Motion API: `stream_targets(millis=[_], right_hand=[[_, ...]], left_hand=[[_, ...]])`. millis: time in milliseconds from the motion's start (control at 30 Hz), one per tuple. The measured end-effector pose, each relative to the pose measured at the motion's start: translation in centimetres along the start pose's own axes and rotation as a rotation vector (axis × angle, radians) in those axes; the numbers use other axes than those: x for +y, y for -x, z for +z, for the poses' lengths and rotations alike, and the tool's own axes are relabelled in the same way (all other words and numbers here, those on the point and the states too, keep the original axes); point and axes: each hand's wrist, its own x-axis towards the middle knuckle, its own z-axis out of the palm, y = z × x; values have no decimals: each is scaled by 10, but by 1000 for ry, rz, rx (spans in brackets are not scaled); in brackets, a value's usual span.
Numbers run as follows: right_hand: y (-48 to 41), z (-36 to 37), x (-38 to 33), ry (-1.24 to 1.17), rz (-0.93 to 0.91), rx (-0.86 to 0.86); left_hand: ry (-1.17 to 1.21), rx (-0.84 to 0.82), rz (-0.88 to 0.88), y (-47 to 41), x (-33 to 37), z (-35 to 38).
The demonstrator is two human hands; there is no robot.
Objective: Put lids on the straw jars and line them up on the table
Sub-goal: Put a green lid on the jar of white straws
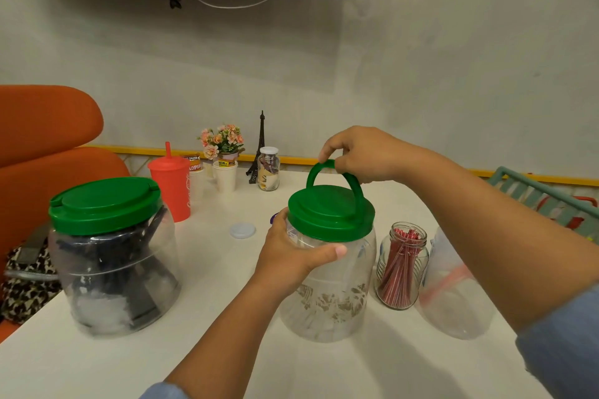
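A clear plastic jar point(327, 298) with a green lid point(330, 215) stands in the middle of the white table point(227, 350). My left hand point(291, 253) grips the jar's shoulder just under the lid. My right hand point(359, 152) pinches the lid's raised green handle point(353, 183). At the left stands a second plastic jar point(116, 278) of dark straws, closed with a green lid point(103, 202). A small glass jar point(402, 264) of red straws stands open to the right. Beyond it a lidless clear jar point(453, 295) holds pink straws, partly hidden by my right arm.
A small clear round lid point(242, 230) lies on the table behind the middle jar. At the back stand a red tumbler point(171, 188), paper cups point(225, 175), a flower pot point(223, 142), a tower model point(259, 149) and a small capped jar point(269, 168). An orange seat point(42, 146) is at the left.
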Motion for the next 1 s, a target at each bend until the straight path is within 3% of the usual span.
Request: stream_targets(millis=[267, 433, 633, 1000], right_hand=[[-6, -5, 0, -272, 172, -83], [-4, -13, 9, -137, 87, -144], [-2, -12, 12, 58, -23, -27], [-11, 6, 13, 75, 33, 170]], left_hand=[[-17, 5, -4, 1, 1, -1], [-29, 9, -8, 0, 0, 0], [-26, 1, -1, 0, 0, 0], [-15, 10, -15, -1, -1, 1]])
